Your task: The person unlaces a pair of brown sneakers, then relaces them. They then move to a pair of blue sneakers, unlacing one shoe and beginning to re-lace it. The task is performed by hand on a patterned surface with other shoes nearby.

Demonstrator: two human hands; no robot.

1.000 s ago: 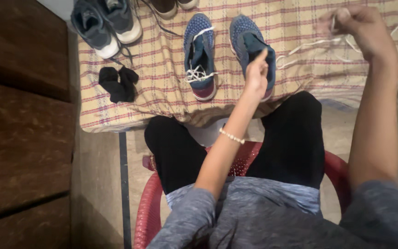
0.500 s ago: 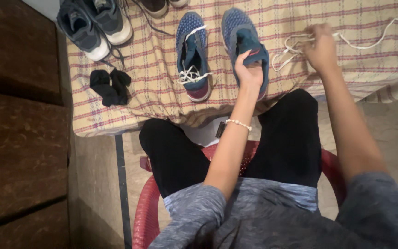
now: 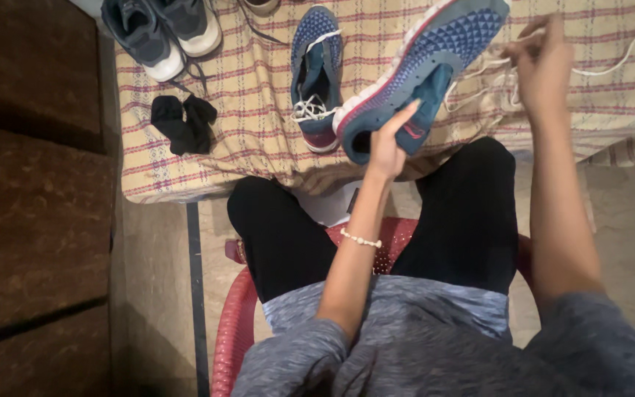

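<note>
Shoe handling first: blue knit sneaker (image 3: pixel 435 55) looks light, upper soft and floppy, sole stiffer with a patterned rubber tread, so not slippery. Best hold looks like the heel collar or the sole edge at the heel; the knit toe would just fold. Left hand (image 3: pixel 387 143) grips it at the heel opening, fingers closed around the collar and tongue area, thumb up along the side. Sneaker is lifted off the checked cloth (image 3: pixel 251 140), tilted on its side with the sole facing left and up, toe pointing to the far right, above the near edge of the cloth.

Right hand (image 3: pixel 542 66) is at the far right, fingers pinched shut on a white lace (image 3: pixel 626 55), thin, limp, easy to tangle; the lace trails off to the right over the cloth. Loose loops lie just beside the sneaker's toe.

Second blue sneaker (image 3: pixel 316 77) sits flat on the cloth just left of the held one, laced. Grey pair (image 3: pixel 163 33) far left, black socks (image 3: pixel 183 123) near them. Person sits in a red plastic chair (image 3: pixel 233 331).

Versus half a second ago: sneaker was flat on the cloth, upright, with the left hand only at its heel; now raised and rolled over. Right hand sits a bit further right and higher, same pinch on the lace.
</note>
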